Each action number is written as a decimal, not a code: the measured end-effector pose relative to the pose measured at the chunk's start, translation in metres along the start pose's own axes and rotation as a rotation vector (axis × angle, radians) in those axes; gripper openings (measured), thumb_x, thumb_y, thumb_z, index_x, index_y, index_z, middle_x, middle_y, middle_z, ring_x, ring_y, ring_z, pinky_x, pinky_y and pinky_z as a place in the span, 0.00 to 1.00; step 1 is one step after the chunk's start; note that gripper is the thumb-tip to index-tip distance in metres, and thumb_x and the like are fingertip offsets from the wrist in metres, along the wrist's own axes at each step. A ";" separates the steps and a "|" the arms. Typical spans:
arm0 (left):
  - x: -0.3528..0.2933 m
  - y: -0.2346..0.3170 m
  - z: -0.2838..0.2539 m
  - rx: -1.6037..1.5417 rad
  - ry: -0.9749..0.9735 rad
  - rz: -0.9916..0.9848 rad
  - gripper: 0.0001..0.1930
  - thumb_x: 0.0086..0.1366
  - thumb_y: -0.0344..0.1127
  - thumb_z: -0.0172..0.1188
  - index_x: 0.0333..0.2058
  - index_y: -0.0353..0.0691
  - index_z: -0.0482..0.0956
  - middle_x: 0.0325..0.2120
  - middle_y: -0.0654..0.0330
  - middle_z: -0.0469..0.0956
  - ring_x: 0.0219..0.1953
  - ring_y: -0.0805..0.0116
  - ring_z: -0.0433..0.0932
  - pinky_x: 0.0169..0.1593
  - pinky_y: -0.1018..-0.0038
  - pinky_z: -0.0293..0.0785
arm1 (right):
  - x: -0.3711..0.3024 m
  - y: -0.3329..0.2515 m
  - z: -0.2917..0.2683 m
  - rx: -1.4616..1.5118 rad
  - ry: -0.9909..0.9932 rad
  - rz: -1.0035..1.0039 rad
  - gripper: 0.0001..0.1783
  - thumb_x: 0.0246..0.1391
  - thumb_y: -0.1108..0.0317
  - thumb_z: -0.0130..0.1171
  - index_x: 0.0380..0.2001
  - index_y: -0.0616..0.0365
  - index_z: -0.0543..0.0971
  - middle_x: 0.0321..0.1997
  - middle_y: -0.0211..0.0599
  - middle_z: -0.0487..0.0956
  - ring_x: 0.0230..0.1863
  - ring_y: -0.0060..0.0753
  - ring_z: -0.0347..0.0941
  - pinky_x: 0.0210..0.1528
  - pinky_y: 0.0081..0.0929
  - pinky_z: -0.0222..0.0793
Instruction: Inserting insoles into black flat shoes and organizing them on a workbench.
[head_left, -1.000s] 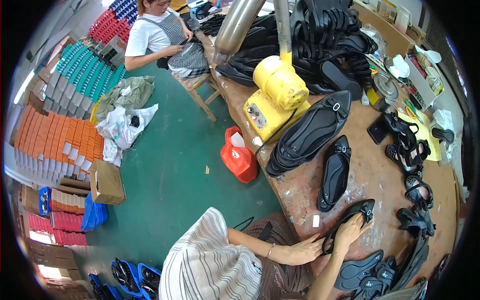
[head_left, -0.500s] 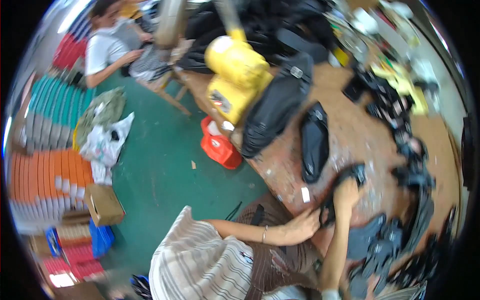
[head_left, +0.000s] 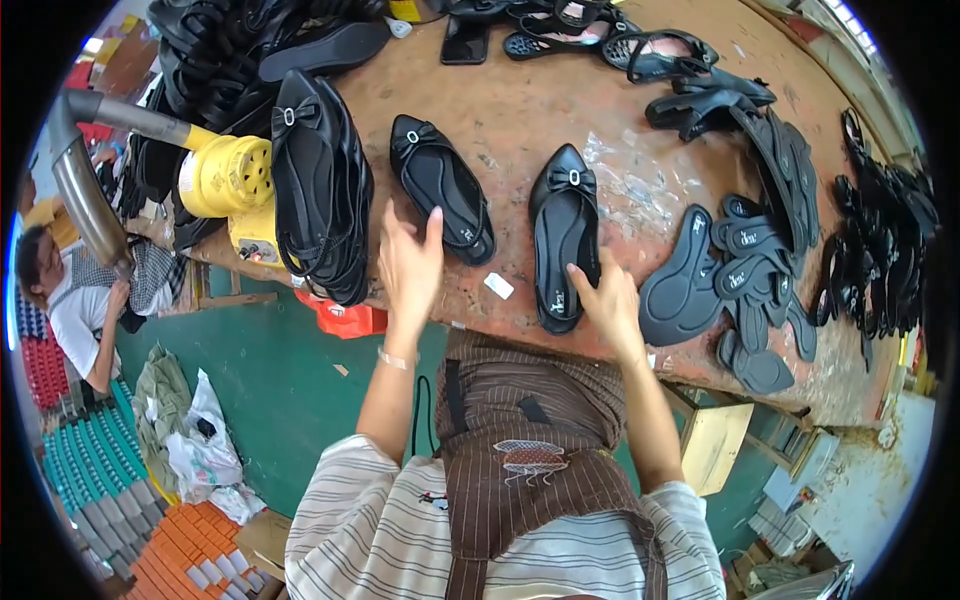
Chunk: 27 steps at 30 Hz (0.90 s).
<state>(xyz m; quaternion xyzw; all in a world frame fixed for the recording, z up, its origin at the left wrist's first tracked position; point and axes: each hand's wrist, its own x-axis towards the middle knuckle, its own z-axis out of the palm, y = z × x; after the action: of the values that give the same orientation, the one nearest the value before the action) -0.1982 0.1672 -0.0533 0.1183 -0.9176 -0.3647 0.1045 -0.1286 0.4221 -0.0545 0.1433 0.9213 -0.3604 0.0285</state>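
Note:
Two black pointed flats lie flat on the table, toes away from me. The left flat (head_left: 442, 190) has a bow with a square buckle and a strap round its heel. My left hand (head_left: 410, 265) is beside its heel, open, with thumb and fingers spread. The right flat (head_left: 566, 240) has the same buckled bow and a pale print on its insole. My right hand (head_left: 610, 300) is at its heel end, fingers apart, the thumb overlapping the shoe's right rim. A small white label (head_left: 498, 286) lies between the two shoes.
A stack of black shoes (head_left: 320, 190) stands left, next to a yellow blower (head_left: 228, 180) with a metal pipe. Black insoles (head_left: 690, 290) and more shoes (head_left: 880, 250) lie to the right. A phone (head_left: 465, 40) is at the back. A co-worker (head_left: 85, 300) sits far left.
My view has swung toward the table. The shoe that my hands were on now lies flat at the right of the other one, and my hands have moved apart.

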 end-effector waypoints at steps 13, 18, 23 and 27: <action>0.004 -0.042 0.008 -0.300 -0.413 -0.247 0.28 0.72 0.51 0.47 0.50 0.26 0.75 0.33 0.48 0.80 0.22 0.65 0.78 0.18 0.72 0.79 | 0.093 -0.103 0.069 0.270 0.061 -0.389 0.05 0.51 0.74 0.55 0.30 0.66 0.74 0.24 0.62 0.77 0.31 0.66 0.77 0.34 0.53 0.74; 0.002 -0.024 -0.006 -0.092 -0.421 -0.073 0.31 0.71 0.58 0.47 0.48 0.29 0.77 0.35 0.47 0.82 0.36 0.58 0.80 0.41 0.65 0.76 | 0.034 -0.077 0.047 0.368 -0.089 -0.312 0.10 0.53 0.67 0.57 0.32 0.65 0.77 0.36 0.58 0.80 0.42 0.60 0.77 0.43 0.51 0.73; 0.004 -0.029 -0.017 -0.075 -0.427 -0.003 0.16 0.62 0.27 0.57 0.48 0.28 0.76 0.38 0.40 0.81 0.42 0.48 0.81 0.48 0.64 0.72 | 0.018 0.008 -0.023 -0.317 0.644 0.004 0.21 0.53 0.62 0.60 0.48 0.60 0.74 0.38 0.45 0.74 0.39 0.49 0.70 0.40 0.44 0.67; 0.014 -0.035 -0.039 0.086 -0.214 0.097 0.19 0.59 0.20 0.55 0.50 0.34 0.78 0.38 0.38 0.80 0.43 0.42 0.81 0.46 0.63 0.74 | 0.011 0.070 -0.038 -0.562 0.649 0.297 0.38 0.48 0.54 0.67 0.57 0.66 0.68 0.45 0.45 0.71 0.45 0.49 0.68 0.42 0.41 0.64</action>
<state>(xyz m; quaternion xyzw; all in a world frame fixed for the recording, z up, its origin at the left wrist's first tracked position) -0.1962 0.1136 -0.0485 0.0386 -0.9430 -0.3299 0.0180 -0.1174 0.4994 -0.0739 0.3664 0.9140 -0.0250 -0.1725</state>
